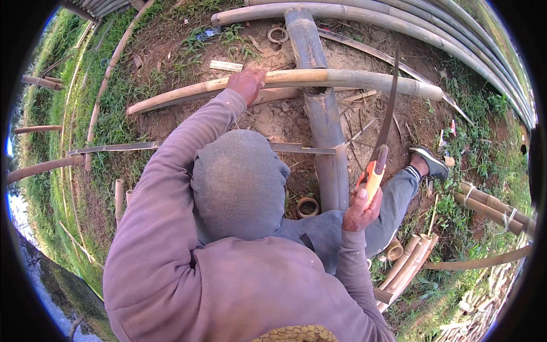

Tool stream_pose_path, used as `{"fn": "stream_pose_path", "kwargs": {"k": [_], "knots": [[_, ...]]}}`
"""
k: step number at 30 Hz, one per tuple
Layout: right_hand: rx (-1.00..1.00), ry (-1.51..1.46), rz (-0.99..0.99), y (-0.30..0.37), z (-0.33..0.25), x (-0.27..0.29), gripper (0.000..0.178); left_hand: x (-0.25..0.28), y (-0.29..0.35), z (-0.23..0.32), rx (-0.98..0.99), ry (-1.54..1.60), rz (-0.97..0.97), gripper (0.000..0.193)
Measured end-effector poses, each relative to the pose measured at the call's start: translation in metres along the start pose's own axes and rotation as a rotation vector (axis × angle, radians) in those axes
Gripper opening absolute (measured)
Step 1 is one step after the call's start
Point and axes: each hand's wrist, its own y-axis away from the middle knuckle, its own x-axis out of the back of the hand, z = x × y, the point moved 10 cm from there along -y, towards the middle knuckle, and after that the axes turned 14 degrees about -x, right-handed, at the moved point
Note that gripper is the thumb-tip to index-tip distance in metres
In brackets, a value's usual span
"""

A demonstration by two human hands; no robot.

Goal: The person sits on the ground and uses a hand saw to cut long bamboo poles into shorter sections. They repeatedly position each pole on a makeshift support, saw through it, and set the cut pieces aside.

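My left hand (247, 85) is wrapped over a long pale bamboo pole (347, 78) that lies crosswise. Under it runs a thick dark bamboo log (329, 154), notched where the pole crosses. In my right hand (362, 212) is a handsaw (390, 111), held by its orange-and-black handle. Its long, narrow blade points away from me and passes in front of the pole to the right of the log. From this view I cannot tell whether the blade touches the pole.
Several long bamboo poles (421, 31) lie at the far right. Short cut pieces (407, 265) and a tied bundle (490, 211) sit at right. A split strip (302, 149) crosses the log. Bamboo rings (307, 201) lie on the ground. My shoe (430, 163) rests right of the log.
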Motion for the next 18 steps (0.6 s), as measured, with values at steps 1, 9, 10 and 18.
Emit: {"fn": "stream_pose_path", "kwargs": {"k": [1,9,10,18], "knots": [[-0.030,-0.043,-0.037,0.000,0.001,-0.009,0.043,0.002,-0.004,0.004,-0.019,0.000,-0.002,0.048],[0.055,0.080,-0.153,0.023,0.001,-0.051,0.029,0.002,-0.011,0.006,0.017,-0.005,-0.137,0.046],[0.056,0.073,-0.158,0.024,0.000,-0.054,0.029,0.003,-0.010,0.007,0.007,-0.004,-0.109,0.046],[0.014,0.017,-0.223,0.017,0.005,-0.060,0.027,0.002,-0.005,0.003,-0.010,-0.010,-0.003,0.045]]}}
